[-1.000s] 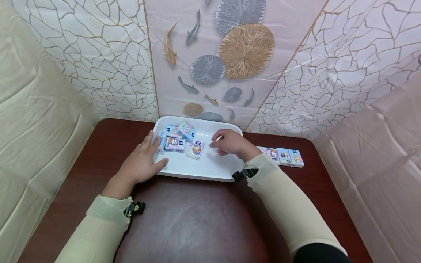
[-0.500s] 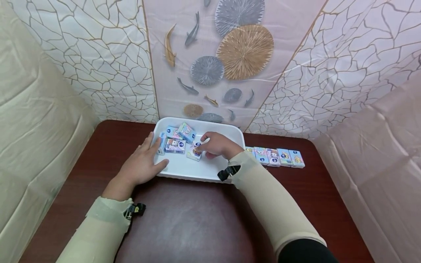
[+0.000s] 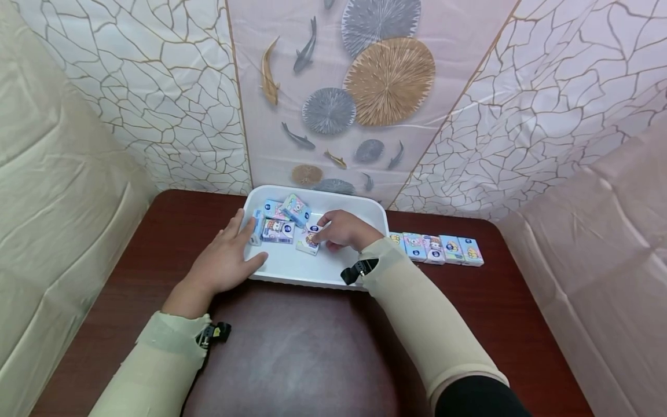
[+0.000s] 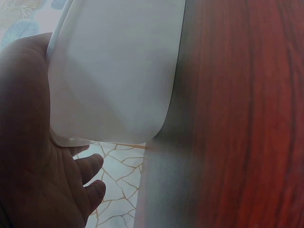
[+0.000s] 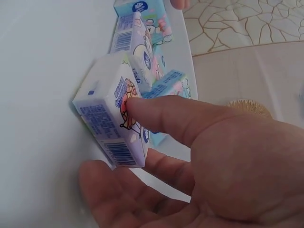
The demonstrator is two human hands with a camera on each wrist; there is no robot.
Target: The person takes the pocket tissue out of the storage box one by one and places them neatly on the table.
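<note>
My right hand (image 3: 344, 229) reaches into a white tray (image 3: 307, 275) and pinches a small white-and-purple tissue pack (image 3: 306, 242). In the right wrist view, the thumb (image 5: 166, 116) lies on the printed face of the tissue pack (image 5: 111, 107), with the fingers curled round its side. My left hand (image 3: 221, 260) rests over the left rim of the tray, fingers spread. Seen from the left wrist, that hand (image 4: 33, 123) lies along the tray's outer wall (image 4: 114, 71). More tissue packs (image 3: 278, 230) sit in the tray's left part, one (image 3: 296, 209) leaning on others.
A row of several tissue packs (image 3: 433, 249) lies on the dark red wooden table (image 3: 510, 301), right of the tray. Patterned cloth (image 3: 333, 116) hangs right behind the tray. Pale padded cloth stands along the left (image 3: 62, 145) and right (image 3: 594, 231) sides.
My right hand has moved left across the tray onto the white-and-purple tissue pack and taken hold of it, uncovering more of the row on the right. My left hand has stayed in place.
</note>
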